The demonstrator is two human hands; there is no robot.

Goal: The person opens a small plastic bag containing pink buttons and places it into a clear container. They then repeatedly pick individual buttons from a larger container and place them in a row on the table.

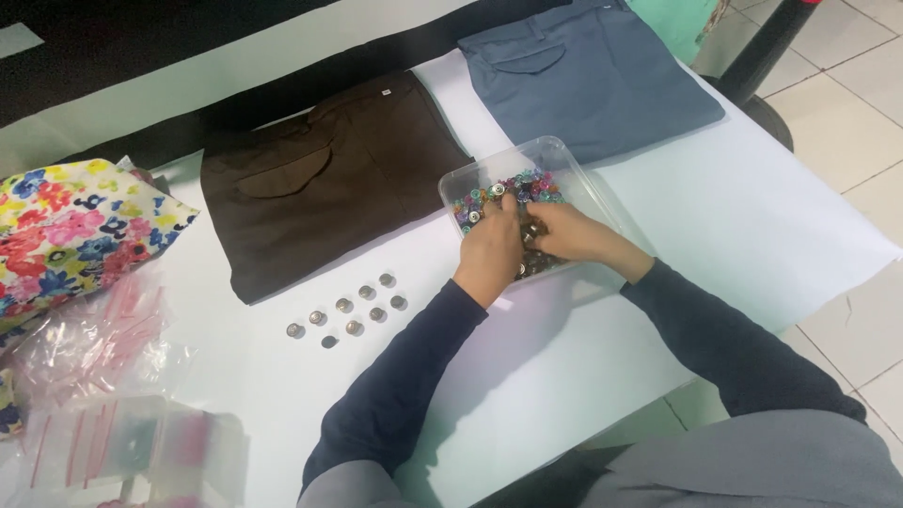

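A clear plastic container (562,155) sits on the white table, filled with many small colourful and metallic buttons (527,186). Both of my hands are inside it. My left hand (491,249) reaches in from the near left, fingers curled among the buttons. My right hand (576,235) lies beside it, fingers also down in the pile. Whether either hand pinches a button is hidden. Several round metal buttons (350,312) lie in two short rows on the table to the left of my left forearm.
Folded brown trousers (320,179) lie behind the button rows; folded blue trousers (593,71) lie behind the container. A floral fabric (75,226) and small clear zip bags (94,376) lie at the left. The table edge (847,273) drops off at the right.
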